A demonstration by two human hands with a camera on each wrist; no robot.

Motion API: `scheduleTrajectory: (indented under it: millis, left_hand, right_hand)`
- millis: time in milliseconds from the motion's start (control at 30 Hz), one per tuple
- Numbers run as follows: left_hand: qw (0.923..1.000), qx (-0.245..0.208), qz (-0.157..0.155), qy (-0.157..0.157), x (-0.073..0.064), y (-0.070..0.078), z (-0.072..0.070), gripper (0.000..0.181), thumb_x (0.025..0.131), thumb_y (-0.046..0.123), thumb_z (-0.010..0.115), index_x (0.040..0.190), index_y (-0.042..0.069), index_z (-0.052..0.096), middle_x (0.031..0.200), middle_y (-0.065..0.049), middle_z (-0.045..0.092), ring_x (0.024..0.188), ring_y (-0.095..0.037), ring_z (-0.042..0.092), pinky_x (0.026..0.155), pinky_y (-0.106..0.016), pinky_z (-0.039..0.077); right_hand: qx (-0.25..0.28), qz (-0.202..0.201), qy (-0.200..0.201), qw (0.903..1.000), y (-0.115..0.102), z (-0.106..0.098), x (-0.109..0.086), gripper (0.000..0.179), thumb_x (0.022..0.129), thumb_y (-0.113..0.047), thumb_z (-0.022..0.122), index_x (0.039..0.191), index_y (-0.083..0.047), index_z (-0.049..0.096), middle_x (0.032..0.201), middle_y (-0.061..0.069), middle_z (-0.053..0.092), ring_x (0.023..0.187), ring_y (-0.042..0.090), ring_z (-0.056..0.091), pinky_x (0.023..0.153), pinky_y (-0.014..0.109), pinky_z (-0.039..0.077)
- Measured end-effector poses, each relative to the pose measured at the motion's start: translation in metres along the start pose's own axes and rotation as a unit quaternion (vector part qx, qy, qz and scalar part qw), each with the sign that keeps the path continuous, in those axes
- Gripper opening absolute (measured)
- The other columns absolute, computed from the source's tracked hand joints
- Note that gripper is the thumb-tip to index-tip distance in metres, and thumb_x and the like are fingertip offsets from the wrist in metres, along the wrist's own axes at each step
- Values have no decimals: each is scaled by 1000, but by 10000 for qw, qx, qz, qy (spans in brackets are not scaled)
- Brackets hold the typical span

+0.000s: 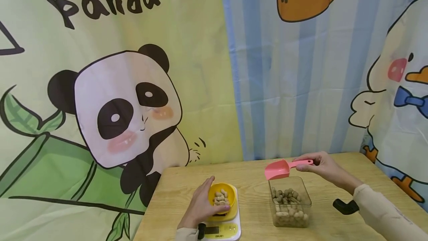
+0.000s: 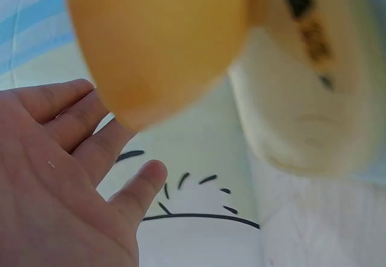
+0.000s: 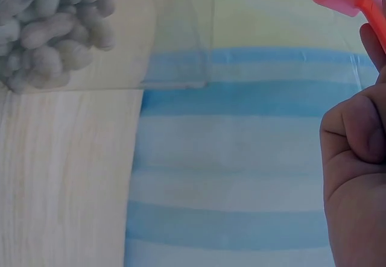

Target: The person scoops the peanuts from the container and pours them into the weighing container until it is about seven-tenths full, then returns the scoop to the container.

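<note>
My right hand (image 1: 321, 168) pinches the handle of a pink scoop (image 1: 277, 170) above the far rim of a clear plastic container (image 1: 290, 222). Unshelled peanuts (image 1: 289, 196) fill the container's lower part. On a yellow and white kitchen scale (image 1: 230, 228) sits a yellow bowl (image 1: 232, 192) holding several peanuts (image 1: 220, 199). My left hand (image 1: 201, 205) is at the bowl's left side, thumb across its near edge. In the left wrist view its fingers (image 2: 78, 119) look extended and partly hidden behind the bowl; whether they press on it is unclear.
Everything stands on a light wooden table (image 1: 254, 196). The container is to the right of the scale, with a strip of tabletop between them. A printed curtain (image 1: 207, 84) with a panda hangs behind the table's far edge.
</note>
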State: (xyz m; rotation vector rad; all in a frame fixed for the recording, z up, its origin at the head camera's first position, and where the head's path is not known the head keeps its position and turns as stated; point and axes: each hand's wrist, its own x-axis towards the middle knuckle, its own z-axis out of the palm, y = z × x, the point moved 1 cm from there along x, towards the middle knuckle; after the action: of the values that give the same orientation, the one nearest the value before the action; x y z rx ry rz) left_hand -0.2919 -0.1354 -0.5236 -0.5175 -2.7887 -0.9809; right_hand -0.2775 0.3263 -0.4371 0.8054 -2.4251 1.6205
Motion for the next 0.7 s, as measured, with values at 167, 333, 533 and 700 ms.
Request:
scheduleTrajectory:
  millis: [167,333,533,700]
  left_hand:
    - [9999,-65,94,-66,10,16,-2,119,64,79,79,161,31,30,163,-3,33,147,-39,31,111,-69,31]
    - [9991,-92,370,-183,23,36,0,121,63,83,75,161,32,26,163,0,31,148,-33,31,111,-65,35]
    - [9965,-182,692,-424,31,57,10,118,67,82,73,162,30,25,164,-2,31,149,-34,28,115,-61,32]
    - [9945,-308,779,-624,34,71,24,117,67,83,71,162,34,24,164,1,30,150,-34,27,117,-58,29]
  right_hand:
    - [2,224,66,9997,6,1,-9,26,98,-7,67,123,0,71,91,9,72,67,10,56,59,32,52]
    - [27,272,44,9996,11,0,-17,27,98,-6,67,124,-1,71,100,13,73,76,18,66,68,35,60]
    - [-36,313,39,9995,15,0,-25,26,98,-6,67,123,-5,72,97,14,73,77,20,68,69,35,61]
    - [-100,353,33,9993,23,0,-29,25,98,-7,67,122,-6,73,97,17,72,76,17,66,68,34,59]
